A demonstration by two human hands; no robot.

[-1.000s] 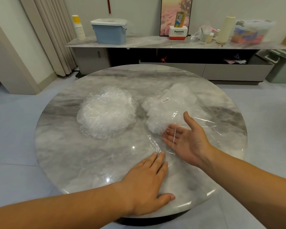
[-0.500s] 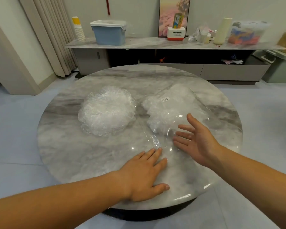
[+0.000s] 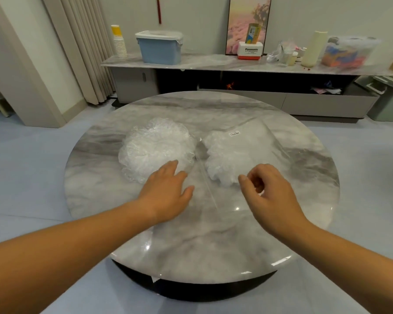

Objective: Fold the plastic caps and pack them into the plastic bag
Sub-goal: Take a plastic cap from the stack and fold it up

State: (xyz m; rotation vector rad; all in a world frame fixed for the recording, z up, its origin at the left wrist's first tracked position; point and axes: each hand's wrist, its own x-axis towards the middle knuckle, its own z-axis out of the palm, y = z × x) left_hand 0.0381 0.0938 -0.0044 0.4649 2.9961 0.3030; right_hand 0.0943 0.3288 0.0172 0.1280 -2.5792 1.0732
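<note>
round marble table (image 3: 191,252), both bare forearms reach in from the near edge. left hand (image 3: 166,193) palm down, fingers straight and spread, holds nothing, fingertips at the near edge of the loose pile of plastic caps (image 3: 154,146). right hand (image 3: 268,191) fingers curled in toward the thumb, over the near end of the clear plastic bag (image 3: 247,143); cannot tell if it pinches the film. pile sits left of centre, bag just beside it on the right, lying flat with crumpled caps inside and a white label (image 3: 234,133) near its far end. behind, a long sideboard (image 3: 213,62) with a blue bin (image 3: 160,47) and stacked paper cups (image 3: 119,44).
</note>
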